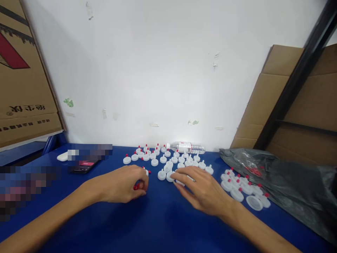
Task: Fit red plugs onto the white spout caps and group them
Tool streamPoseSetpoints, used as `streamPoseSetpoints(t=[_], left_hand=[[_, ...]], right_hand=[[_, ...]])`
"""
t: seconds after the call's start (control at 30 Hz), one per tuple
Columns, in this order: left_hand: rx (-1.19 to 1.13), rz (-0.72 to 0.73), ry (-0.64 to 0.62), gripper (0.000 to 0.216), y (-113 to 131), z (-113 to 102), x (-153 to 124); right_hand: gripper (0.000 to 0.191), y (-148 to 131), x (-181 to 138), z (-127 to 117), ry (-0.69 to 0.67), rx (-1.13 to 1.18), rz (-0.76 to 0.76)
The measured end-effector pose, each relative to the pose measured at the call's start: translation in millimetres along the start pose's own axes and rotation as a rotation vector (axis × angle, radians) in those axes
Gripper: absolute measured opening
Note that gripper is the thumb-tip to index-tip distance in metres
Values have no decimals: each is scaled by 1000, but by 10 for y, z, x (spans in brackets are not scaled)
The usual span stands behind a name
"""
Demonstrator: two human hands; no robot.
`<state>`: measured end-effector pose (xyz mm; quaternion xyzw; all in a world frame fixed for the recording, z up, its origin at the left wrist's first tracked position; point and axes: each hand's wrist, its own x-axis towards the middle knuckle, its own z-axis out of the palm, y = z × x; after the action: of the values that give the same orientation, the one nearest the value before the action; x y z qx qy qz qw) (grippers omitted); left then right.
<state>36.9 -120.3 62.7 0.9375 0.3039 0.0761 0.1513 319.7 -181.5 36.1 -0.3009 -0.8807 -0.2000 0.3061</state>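
My left hand [125, 184] rests on the blue table [163, 225], its fingers curled round several small red plugs [136, 186]. One white cap [146, 172] shows at its fingertips. My right hand [200, 187] lies flatter, fingers stretched toward a white cap [180, 181] under its fingertips; whether it grips it I cannot tell. Just beyond both hands spreads a cluster of several white caps with red tips [168, 158].
A second pile of white caps [243, 188] lies right of my right hand, beside a black plastic bag [284, 175]. A clear bottle [185, 147] lies by the wall. A phone [84, 166] lies at left. Cardboard boxes [23, 80] stand on both sides.
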Motion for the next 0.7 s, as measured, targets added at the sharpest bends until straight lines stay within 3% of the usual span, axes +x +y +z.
streamPoseSetpoints(t=[0.17, 0.37, 0.53, 0.7], left_hand=[[-44, -10, 187, 12, 155, 105, 68], [-127, 63, 364, 14, 202, 374, 163], [-232, 226, 444, 13, 232, 499, 179], [-314, 232, 500, 14, 306, 524, 173]], right_hand=[[30, 16, -157, 127, -13, 170, 104], [28, -4, -159, 96, 32, 162, 28], [24, -76, -152, 75, 55, 169, 3], [18, -129, -158, 73, 52, 213, 51]])
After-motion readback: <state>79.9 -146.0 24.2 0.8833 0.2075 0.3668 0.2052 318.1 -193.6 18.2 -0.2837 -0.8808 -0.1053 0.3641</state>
